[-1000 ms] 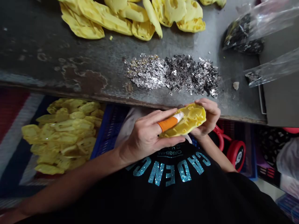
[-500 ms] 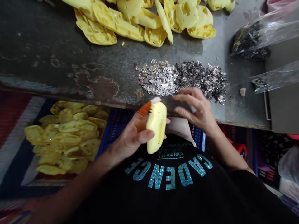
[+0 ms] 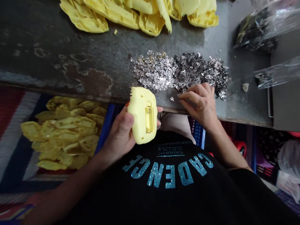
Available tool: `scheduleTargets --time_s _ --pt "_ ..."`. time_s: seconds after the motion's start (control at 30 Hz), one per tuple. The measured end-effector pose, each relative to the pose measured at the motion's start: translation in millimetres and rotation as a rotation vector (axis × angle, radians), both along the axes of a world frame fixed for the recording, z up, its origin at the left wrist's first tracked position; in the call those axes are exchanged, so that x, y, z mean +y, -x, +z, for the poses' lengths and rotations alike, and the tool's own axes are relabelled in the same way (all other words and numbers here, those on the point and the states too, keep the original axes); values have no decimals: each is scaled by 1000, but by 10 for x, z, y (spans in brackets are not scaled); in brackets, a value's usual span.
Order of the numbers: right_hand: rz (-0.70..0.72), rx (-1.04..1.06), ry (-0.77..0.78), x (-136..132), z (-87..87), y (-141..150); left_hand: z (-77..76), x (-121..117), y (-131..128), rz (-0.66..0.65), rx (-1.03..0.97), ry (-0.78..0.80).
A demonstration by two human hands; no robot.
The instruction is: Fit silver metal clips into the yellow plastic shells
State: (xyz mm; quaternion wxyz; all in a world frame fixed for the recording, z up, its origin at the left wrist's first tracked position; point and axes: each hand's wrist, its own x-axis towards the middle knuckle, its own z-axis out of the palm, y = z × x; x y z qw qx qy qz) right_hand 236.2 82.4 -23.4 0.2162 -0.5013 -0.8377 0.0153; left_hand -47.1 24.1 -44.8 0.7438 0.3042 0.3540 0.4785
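Right hand (image 3: 201,101) curls knuckles-up beside dark metal pieces (image 3: 190,67)

A whitish lump (image 3: 245,87) lies on the scuffed dark bench (image 3: 47,70) near a grey box (image 3: 286,104) at the right, while below the bench edge sit a blue plastic basket (image 3: 202,137), a partly hidden red object (image 3: 240,148) and, at the far left, a striped cloth (image 3: 12,167).

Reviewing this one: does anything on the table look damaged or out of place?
Yes. The tabletop has a ragged brown patch where its surface looks worn. A small yellow scrap lies apart from the yellow shells, and a pale lump sits right of the metal pieces, unlike anything around it.
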Motion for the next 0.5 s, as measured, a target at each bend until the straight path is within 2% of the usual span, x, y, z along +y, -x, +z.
scheduleTargets --time_s 0.17,0.33,0.43,0.5 --pt "28 -128 55 125 -42 238 62 -32 -35 5 18 31" --pt "30 -92 103 241 20 340 55 -59 -76 30 -48 104" --pt "77 78 187 178 166 312 39 -52 -137 -2 -114 127" --pt "166 354 297 69 267 280 36 -43 -182 -92 -134 107"
